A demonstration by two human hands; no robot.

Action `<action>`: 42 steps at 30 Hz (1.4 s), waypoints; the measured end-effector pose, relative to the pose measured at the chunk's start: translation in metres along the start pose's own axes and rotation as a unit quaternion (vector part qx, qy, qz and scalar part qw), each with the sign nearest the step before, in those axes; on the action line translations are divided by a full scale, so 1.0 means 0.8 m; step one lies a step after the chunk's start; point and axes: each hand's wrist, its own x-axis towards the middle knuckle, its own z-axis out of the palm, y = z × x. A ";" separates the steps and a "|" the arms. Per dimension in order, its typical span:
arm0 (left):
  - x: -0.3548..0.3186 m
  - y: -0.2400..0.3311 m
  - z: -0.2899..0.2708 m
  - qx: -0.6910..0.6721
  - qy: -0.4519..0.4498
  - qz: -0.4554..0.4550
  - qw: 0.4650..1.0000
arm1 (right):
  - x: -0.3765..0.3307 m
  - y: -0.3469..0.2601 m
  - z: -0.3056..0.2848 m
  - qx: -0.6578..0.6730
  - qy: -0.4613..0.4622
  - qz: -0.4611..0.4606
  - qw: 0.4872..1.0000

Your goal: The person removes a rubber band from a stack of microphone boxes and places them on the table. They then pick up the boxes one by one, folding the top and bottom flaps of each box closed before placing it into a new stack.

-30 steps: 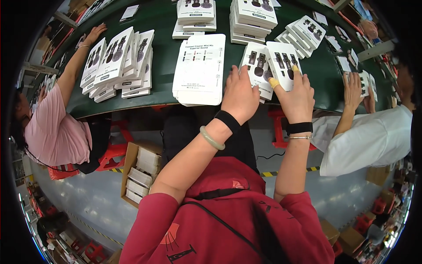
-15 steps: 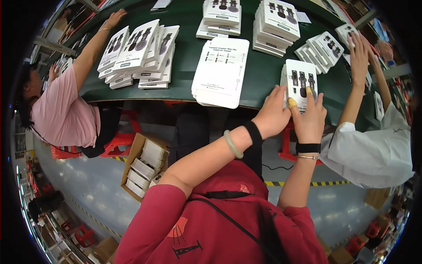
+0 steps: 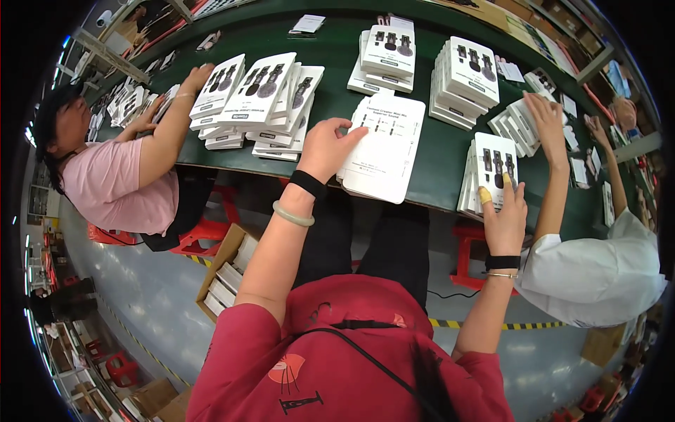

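Touching two white box stacks [image 3: 383, 151]

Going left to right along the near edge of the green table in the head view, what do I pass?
Co-worker in pink → fanned white boxes → left hand → flat white stack → right hand on small box stack → co-worker in white.

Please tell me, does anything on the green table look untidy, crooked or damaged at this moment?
No damage shows. The white box stacks at the left are fanned and leaning, not squared like the neat stacks farther back. The stack of flat sheets under the left hand overhangs the table edge. The right hand rests on a small box pile.
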 end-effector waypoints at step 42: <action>-0.132 0.046 -0.017 -0.239 -0.010 0.160 0.958 | 0.017 -0.175 -0.086 0.232 -0.120 -0.248 0.933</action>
